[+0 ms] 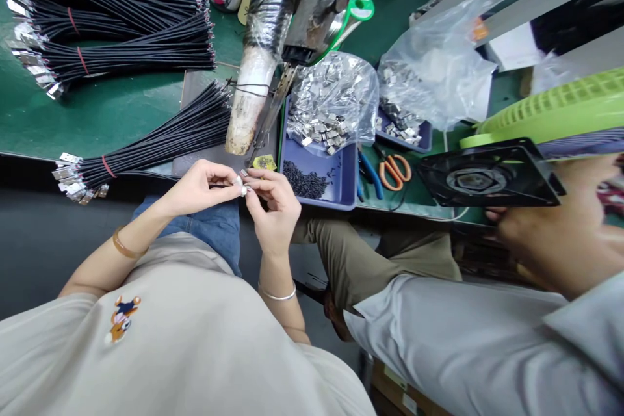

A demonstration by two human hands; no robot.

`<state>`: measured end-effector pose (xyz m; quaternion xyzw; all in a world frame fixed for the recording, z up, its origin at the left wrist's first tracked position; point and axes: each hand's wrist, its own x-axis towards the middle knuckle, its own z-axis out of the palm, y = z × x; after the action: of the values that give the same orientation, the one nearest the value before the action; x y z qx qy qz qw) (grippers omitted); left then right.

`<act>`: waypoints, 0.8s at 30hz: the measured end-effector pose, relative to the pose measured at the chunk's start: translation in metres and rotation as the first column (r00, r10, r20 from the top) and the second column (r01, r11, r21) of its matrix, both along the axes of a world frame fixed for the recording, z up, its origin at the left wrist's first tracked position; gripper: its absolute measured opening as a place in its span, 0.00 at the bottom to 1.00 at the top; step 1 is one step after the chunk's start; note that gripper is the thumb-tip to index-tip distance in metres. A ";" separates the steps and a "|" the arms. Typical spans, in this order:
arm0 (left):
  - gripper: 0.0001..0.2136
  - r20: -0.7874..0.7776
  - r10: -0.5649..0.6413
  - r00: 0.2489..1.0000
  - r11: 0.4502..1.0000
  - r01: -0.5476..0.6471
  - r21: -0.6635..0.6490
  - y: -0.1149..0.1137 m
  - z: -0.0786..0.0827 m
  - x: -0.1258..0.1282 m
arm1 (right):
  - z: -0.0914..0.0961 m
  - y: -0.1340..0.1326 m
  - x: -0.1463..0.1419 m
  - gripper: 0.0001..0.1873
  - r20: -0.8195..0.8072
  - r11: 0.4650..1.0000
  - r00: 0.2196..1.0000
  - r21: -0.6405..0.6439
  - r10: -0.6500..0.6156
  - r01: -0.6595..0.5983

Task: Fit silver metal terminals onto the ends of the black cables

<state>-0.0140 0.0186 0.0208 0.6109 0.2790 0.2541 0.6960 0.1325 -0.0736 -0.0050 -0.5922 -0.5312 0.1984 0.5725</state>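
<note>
My left hand (202,187) and my right hand (273,205) meet in front of me at the bench edge. Both pinch a small silvery metal clip (243,186) between fingertips; it is too small to make out in detail. Just beyond my hands a bundle of black wires (160,140) with metal terminals lies on the bench, tied with a red band. A blue tray (341,175) to the right holds a clear bag of metal clips (331,107) and a heap of small black parts (305,182).
More black wire bundles (112,19) lie at the far left on the green mat. A wrapped duct (260,45) slants down mid-bench. Orange scissors (394,169), a black fan (487,179) and a green basket (560,110) sit right. Another person (487,325) sits beside me.
</note>
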 end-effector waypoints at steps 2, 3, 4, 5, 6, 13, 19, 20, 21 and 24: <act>0.10 -0.002 0.026 1.000 1.000 -0.026 0.010 -0.001 0.001 0.001 | 0.002 -0.001 0.000 0.02 0.037 0.993 0.994 0.047 -0.105 0.104; 0.10 -0.004 0.039 0.999 0.999 -0.039 0.015 -0.002 0.001 0.002 | 0.004 -0.001 0.000 0.02 0.040 0.985 0.986 0.079 -0.160 0.156; 0.09 -0.004 0.054 0.999 0.998 -0.053 0.018 -0.002 0.001 0.003 | 0.005 -0.002 0.000 0.03 0.032 0.973 0.978 0.119 -0.205 0.200; 0.09 -0.003 0.069 0.998 0.997 -0.069 0.016 -0.003 0.001 0.004 | 0.007 -0.003 -0.001 0.04 0.021 0.960 0.972 0.165 -0.233 0.227; 0.08 0.001 0.089 0.996 0.996 -0.089 0.006 -0.004 0.000 0.006 | 0.008 -0.004 -0.001 0.04 0.014 0.950 0.970 0.208 -0.242 0.234; 0.07 0.041 0.237 0.971 0.965 -0.231 -0.121 -0.010 -0.006 0.013 | 0.006 -0.006 -0.004 0.05 0.171 0.967 0.974 0.233 -0.150 0.108; 0.05 0.043 0.288 0.957 0.955 -0.283 -0.092 -0.011 -0.005 0.016 | 0.004 0.000 -0.004 0.05 0.000 0.971 0.977 0.114 -0.211 0.210; 0.06 0.042 0.291 0.956 0.954 -0.287 -0.086 -0.011 -0.005 0.016 | 0.003 0.000 -0.004 0.05 -0.007 0.972 0.977 0.106 -0.211 0.211; 0.06 0.038 0.293 0.955 0.954 -0.290 -0.081 -0.011 -0.004 0.016 | 0.002 0.001 -0.003 0.04 0.001 0.973 0.979 0.106 -0.206 0.204; 0.07 0.017 0.313 0.950 0.948 -0.312 -0.058 -0.011 -0.005 0.018 | 0.000 0.002 -0.001 0.03 0.128 0.974 0.974 0.155 -0.189 0.168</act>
<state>0.0035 0.0073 0.0160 0.5363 0.3700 0.3614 0.6670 0.1311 -0.0711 -0.0050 -0.6077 -0.5280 0.0648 0.5896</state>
